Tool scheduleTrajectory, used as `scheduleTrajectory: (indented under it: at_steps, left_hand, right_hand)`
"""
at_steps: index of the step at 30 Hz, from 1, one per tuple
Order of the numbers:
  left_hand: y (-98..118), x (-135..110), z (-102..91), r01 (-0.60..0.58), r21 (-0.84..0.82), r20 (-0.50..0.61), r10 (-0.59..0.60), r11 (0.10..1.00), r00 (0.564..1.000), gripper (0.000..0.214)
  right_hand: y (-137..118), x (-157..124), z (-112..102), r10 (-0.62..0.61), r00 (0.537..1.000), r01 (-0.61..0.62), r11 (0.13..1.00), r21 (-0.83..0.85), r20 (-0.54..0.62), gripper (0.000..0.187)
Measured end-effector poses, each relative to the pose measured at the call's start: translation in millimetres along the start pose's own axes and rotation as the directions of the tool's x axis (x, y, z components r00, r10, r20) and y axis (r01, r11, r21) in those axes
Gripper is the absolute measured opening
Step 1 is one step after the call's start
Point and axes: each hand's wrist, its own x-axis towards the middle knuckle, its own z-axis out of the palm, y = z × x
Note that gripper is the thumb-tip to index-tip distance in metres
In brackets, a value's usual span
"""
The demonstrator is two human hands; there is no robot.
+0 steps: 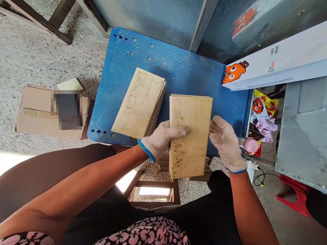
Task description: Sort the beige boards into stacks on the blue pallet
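My left hand (pixel 162 139), in a white knit glove with a blue cuff, grips a small stack of cream rectangular tiles (pixel 192 136). Its thumb lies across the top face, which has dark specks. My right hand (pixel 227 144), gloved alike, is beside the right edge of that stack. Its fingers are loosely bent and apart, and I see nothing held in them. Left of the held stack, a second pile of cream tiles (pixel 140 102) lies at a slant on the blue table (pixel 114 75). Further tile stacks (pixel 163 161) show below my hands, partly hidden.
A white box with an orange cartoon (pixel 276 58) stands at the table's right, against a metal cabinet (pixel 158 20). A cardboard box (pixel 35 114) sits on the floor at left. At right are a pink-topped container (pixel 250 145), a power strip (pixel 251 170) and a red stool (pixel 296 197).
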Motion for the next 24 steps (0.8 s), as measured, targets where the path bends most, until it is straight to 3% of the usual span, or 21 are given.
scheduleTrajectory:
  at_steps: [3,6,9,12,15,18,21,24]
  left_hand:
    - [-14,-15,3.0,0.035,-0.019,0.091,-0.033,0.999,0.995,0.065]
    - [-31,-28,3.4,0.077,-0.002,0.198,-0.075,0.997,0.977,0.063]
    - [-46,-42,2.0,0.102,0.064,0.262,-0.115,0.993,0.958,0.059]
    - [-60,-55,-2.6,0.067,0.138,0.315,-0.108,0.988,0.943,0.054]
    - [-73,-62,-11.6,-0.016,0.253,0.377,-0.083,0.967,0.923,0.049]
    - [-83,-65,-23.0,-0.109,0.417,0.373,-0.061,0.902,0.926,0.046]
    - [-86,-70,-32.1,-0.183,0.523,0.388,-0.041,0.833,0.921,0.045]
    - [-83,-79,-37.4,-0.256,0.584,0.433,-0.029,0.770,0.901,0.041]
  right_hand:
    - [-20,-11,-14,-0.284,0.957,0.290,0.950,-0.113,0.064,0.075]
    - [-39,-26,-25,-0.330,0.938,0.345,0.864,-0.367,0.105,0.080]
    - [-56,-37,-23,-0.225,0.964,0.261,0.703,-0.661,0.141,0.090]
    - [-63,-45,-13,-0.018,0.960,0.242,0.546,-0.802,0.278,0.095]
    - [-57,-54,-2,0.133,0.902,0.275,0.554,-0.785,0.410,0.093]
    - [-50,-65,7,0.243,0.861,0.229,0.598,-0.768,0.446,0.084]
    - [-51,-78,17,0.371,0.827,0.219,0.479,-0.850,0.423,0.066]
    - [-53,-95,27,0.402,0.826,0.263,0.346,-0.901,0.396,0.053]
